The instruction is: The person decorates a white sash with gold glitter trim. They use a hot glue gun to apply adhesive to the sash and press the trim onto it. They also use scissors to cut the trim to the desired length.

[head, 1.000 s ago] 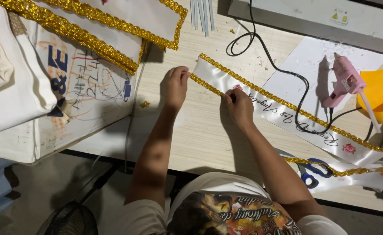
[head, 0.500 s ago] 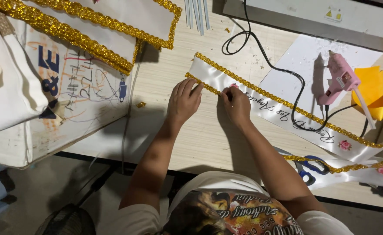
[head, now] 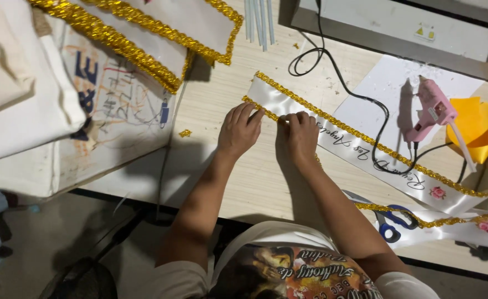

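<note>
pressing flat, both hands (head: 271, 133) pin a white sash (head: 360, 145) to the pale wooden table (head: 238, 182).

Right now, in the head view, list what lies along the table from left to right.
White fabric bag → scribbled paper sheet → left hand → right hand → pink glue gun → yellow paper.

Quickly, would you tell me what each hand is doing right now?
Left hand: open, fingers pressing the sash near its gold trim.
Right hand: open, pressing the same edge.
</note>
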